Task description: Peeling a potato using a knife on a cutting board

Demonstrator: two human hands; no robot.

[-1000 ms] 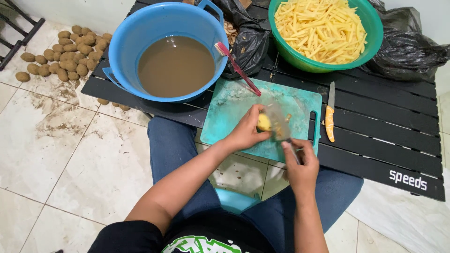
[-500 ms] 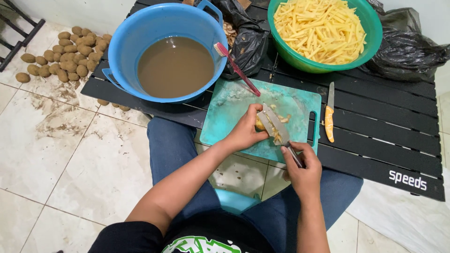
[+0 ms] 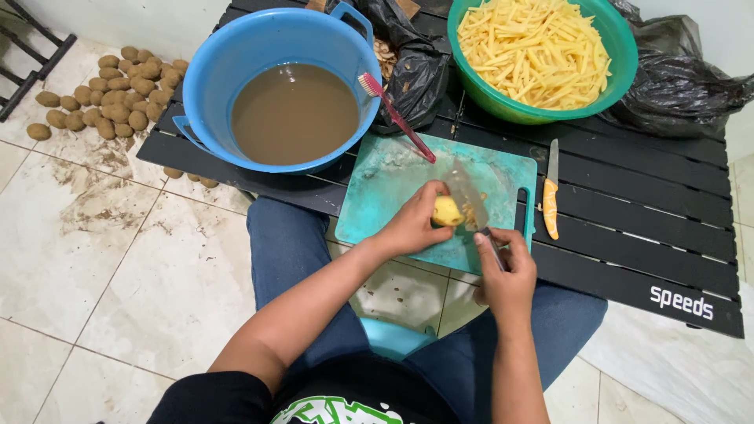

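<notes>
A peeled yellow potato [image 3: 446,210] rests on the teal cutting board [image 3: 385,184], pinned by the fingers of my left hand [image 3: 412,224]. Gripped in my right hand [image 3: 504,273] is a knife [image 3: 466,196]; its broad blade stands against the potato's right side. A few cut strips lie just right of the blade. The knife's handle is mostly hidden inside my fist.
A blue basin [image 3: 287,90] of brown water stands at the table's left, a toothbrush [image 3: 397,116] leaning from it. A green bowl [image 3: 542,55] holds potato sticks. An orange-handled knife [image 3: 550,192] lies right of the board. Black bags [image 3: 675,86] and unpeeled potatoes [image 3: 110,94] lie around.
The knife blade has lifted and shifted along the potato between cuts. My right hand has moved slightly lower and to the right. My left hand keeps its hold.
</notes>
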